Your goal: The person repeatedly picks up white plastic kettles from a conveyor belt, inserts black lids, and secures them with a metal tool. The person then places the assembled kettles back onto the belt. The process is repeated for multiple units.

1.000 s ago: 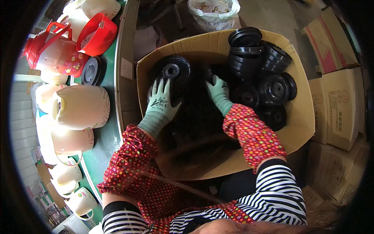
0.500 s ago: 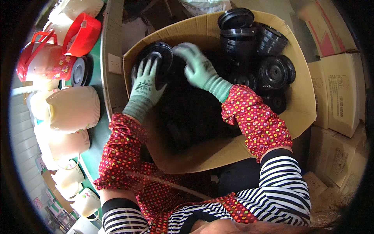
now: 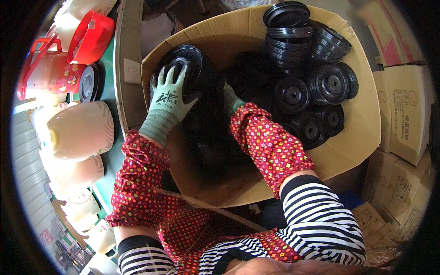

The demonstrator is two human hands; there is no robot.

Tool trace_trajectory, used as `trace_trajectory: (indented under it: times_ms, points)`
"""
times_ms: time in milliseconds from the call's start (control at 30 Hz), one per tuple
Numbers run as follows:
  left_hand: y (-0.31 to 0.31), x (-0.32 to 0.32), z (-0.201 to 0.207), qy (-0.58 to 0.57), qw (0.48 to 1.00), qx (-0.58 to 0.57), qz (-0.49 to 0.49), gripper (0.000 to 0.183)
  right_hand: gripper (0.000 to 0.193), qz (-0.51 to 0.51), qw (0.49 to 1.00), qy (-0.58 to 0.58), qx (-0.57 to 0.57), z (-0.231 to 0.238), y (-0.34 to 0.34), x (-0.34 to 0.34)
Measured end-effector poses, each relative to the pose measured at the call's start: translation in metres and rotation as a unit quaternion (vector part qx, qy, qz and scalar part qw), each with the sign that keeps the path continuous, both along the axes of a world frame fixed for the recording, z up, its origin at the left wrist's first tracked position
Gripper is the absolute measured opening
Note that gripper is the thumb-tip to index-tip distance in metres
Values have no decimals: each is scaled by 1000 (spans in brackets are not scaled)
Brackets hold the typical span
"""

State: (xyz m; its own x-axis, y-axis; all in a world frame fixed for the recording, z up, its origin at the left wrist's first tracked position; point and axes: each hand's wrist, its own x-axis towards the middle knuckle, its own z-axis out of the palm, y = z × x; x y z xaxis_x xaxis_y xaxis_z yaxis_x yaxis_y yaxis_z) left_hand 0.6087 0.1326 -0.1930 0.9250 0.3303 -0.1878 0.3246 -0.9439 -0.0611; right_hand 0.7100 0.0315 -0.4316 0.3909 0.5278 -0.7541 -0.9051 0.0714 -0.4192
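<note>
A large cardboard box holds many round black plastic lids, several in stacks. At its left side, my gloved left hand curls its fingers over a ribbed black lid, with the thumb out to the right. My right hand reaches down into the dark middle of the box. Only the back of its green glove shows; shadow swallows the fingers, so any hold is hidden. Nearest on its right is a round black lid, with a tall lid stack behind.
Left of the box, a green table carries white containers, a red ring-shaped part, a flowered red pot and a grey-black disc. Printed cardboard cartons stand on the right.
My right hand has gone down into the dark of the box, away from beside the left-hand lid. My left hand stays at that lid, its fingers more curled. The view has shifted slightly.
</note>
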Motion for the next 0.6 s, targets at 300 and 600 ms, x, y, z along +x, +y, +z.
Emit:
trace_trajectory:
  times_ms: [300, 600]
  points:
    - [11, 10, -11, -68, 991, -112, 15, 93, 70, 57, 917, -389, 61, -39, -13, 0]
    - [-4, -7, 12, -103, 991, -88, 21, 91, 62, 50, 919, -291, 261, -17, -34, 14]
